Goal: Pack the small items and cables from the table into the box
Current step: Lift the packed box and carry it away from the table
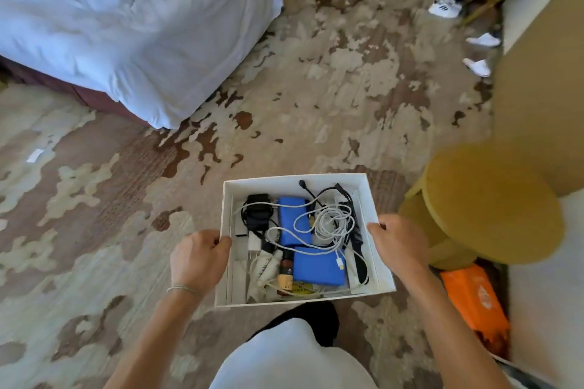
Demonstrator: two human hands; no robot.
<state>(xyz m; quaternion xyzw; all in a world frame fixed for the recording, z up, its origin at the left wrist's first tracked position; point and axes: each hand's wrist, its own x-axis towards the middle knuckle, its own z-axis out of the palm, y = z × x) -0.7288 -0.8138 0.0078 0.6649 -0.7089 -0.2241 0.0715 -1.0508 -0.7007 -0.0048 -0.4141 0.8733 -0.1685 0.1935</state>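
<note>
Fingers (221,241) of the left hand (199,257) curl over the box's left wall, thumb hooked at the rim, gripping it; the right hand (398,241) clasps the right wall the same way. Between them the white box (297,178) hangs above the patterned carpet (284,88), no tabletop in view. Inside, from left to right, lie a black charger (257,211), two blue packs (292,219), a coil of white cable (331,223) and a black comb (357,246).

Packing looks done, so carrying is likely the step in hand: keep the box level and both grips even, since the walls are low and loose cable could slide out. Leftward, the bed's corner (158,117) stands well apart, with open carpet ahead. Rightward, the mustard stool (493,205) sits near the box's right edge, so steering left seems safer.
</note>
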